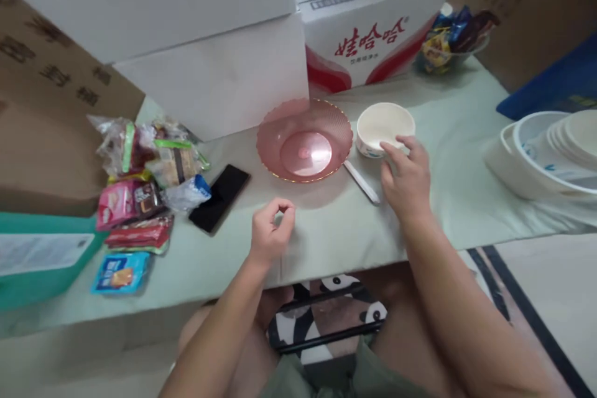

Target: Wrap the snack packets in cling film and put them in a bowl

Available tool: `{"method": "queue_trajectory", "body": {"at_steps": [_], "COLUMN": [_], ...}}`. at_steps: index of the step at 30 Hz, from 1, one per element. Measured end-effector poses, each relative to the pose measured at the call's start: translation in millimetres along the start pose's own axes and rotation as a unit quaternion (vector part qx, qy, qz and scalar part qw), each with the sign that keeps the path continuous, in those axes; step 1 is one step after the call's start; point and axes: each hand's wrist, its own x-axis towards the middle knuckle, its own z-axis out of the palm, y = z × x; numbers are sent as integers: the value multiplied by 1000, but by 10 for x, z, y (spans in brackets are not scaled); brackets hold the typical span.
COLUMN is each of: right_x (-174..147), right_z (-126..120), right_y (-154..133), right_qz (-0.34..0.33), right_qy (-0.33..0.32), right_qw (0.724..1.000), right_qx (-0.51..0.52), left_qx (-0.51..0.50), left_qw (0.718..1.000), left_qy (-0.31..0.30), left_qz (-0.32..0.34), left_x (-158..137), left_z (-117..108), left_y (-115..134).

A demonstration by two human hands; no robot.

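Observation:
A white bowl [386, 124] with a blue pattern on its outside stands upright on the cloth. My right hand [405, 177] is at its near right rim, fingers apart and bent; whether they touch the rim I cannot tell. Left of the bowl sits a pink translucent dish [275, 146] with a scalloped, gold edge. A white, slim stick-like item [362, 183] lies between dish and right hand, one end by the dish. My left hand [273, 230] hovers in front of the dish, its fingers curled in and the thumb close to the index finger, nothing visible inside.
Packaged snacks [135, 199] pile up at left beside a black phone [220, 199]. White cartons [224, 81] stand behind the dish. At right are a white tub [513, 165] holding stacked bowls and, farther back, a bowl of wrapped snacks [448, 43]. A green container [41, 286] stands far left.

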Motion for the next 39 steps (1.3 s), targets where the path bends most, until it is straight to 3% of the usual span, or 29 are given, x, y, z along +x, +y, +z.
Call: {"method": "queue_trajectory", "body": {"at_steps": [5,9,14,19,22,26,29,33,36,39], "right_x": [-273,-493,-473,-435,-508,-684,-770,-734,-649,-595], "right_z": [2,7,149,128,15,-132,-52,463,1014,1467], "right_y": [-54,-72,32,-91,-273,-655,-1096,-1869,-2477,-2936], "right_qz": [18,-9,-48,-38,-77,-151,-199,-233,-143,-121], "right_qy": [-28,-123,-202,-120,-86,-72,-131,-277,-341,-352], "right_qw": [999,992,978,991,993,982,954,902,896,914], "right_qx": [-15,-16,-22,-41,-2,88,180,235,245,161], "left_qx": [1,-15,-37,-41,-65,-129,-199,-265,-290,-316], "left_qw": [998,999,999,999,997,986,962,895,868,846], "left_qy": [-61,-42,-26,-20,18,81,182,359,404,430], "left_qz": [17,22,-12,-18,-36,-64,-49,-11,-6,-10], "left_x": [-109,-66,-28,67,160,254,265,188,116,91], "left_z": [-113,-230,-276,-289,-349,-476,-606,-831,-1012,-1170], "left_y": [-97,-104,-161,-256,-304,-330,-351,-411,-474,-551]}}
